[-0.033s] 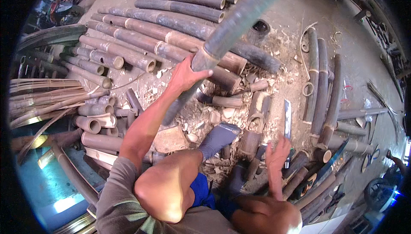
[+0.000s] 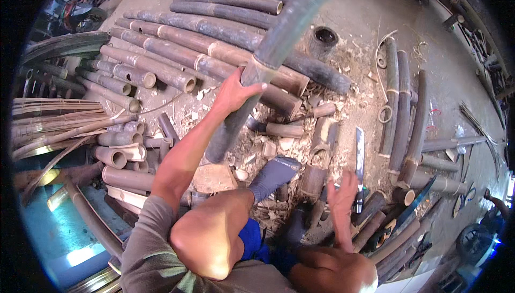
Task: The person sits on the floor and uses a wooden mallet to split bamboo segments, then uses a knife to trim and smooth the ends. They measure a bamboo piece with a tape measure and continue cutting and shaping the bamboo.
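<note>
The left hand (image 2: 236, 92) is wrapped around a thick, dark bamboo tube (image 2: 276, 49), thumb lying across it just below a pale node ring, so the tube sits in this hand and well apart from the other. Its long axis runs slantwise through the grip: the lower end drops below the hand, a little toward the person's left, while the longer part rises away beyond it, up and to the right. Just below that lower end lies a pale wooden block (image 2: 214, 179); whether the two touch, I cannot tell. Below and to the right of the left hand is a foot in a dark sock (image 2: 276, 176). The right hand (image 2: 343, 190) is farther over on that side, fingers loosely spread, with nothing seen in it; a long blade (image 2: 360, 151) lies just beside it, pointing away, and this hand is much the nearer to it. Between the two hands, a cut-open bamboo piece (image 2: 324, 138) lies among wood shavings (image 2: 255, 151). Beyond the left hand, long bamboo poles (image 2: 185, 43) lie across the floor, and past the right hand more upright-looking lengths (image 2: 393, 102) point away from it.
</note>
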A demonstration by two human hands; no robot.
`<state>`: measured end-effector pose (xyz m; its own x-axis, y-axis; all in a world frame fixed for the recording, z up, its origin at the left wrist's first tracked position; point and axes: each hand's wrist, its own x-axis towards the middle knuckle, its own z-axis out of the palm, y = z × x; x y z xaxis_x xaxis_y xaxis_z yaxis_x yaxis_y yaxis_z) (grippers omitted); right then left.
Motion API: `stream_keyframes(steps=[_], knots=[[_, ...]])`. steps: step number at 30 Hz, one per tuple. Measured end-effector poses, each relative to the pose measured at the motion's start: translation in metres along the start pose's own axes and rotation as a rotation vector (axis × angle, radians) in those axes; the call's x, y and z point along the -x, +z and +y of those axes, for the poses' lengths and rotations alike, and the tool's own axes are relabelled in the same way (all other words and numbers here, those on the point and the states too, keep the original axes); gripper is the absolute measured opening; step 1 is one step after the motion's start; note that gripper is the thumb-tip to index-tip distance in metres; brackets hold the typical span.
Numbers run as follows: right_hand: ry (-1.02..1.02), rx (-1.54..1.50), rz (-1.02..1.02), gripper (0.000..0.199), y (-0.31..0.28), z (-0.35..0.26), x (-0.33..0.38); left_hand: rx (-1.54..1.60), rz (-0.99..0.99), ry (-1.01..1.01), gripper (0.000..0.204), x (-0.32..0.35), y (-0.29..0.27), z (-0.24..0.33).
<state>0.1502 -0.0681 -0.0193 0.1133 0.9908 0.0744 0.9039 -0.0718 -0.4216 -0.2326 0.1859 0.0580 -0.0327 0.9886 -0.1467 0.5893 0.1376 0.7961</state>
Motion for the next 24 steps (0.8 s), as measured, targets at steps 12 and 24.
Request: stream_keyframes(steps=[12,24], knots=[[0.129,-0.92,-0.633,0.1,0.01,-0.121,-0.025,1.252,-0.231,-0.337,0.071,-0.023,0.049,-0.002],[0.608,-1.798,-1.067,0.081,0.036,-0.108,0.01,1.192,-0.106,-0.47,0.071,0.032,0.067,-0.034]])
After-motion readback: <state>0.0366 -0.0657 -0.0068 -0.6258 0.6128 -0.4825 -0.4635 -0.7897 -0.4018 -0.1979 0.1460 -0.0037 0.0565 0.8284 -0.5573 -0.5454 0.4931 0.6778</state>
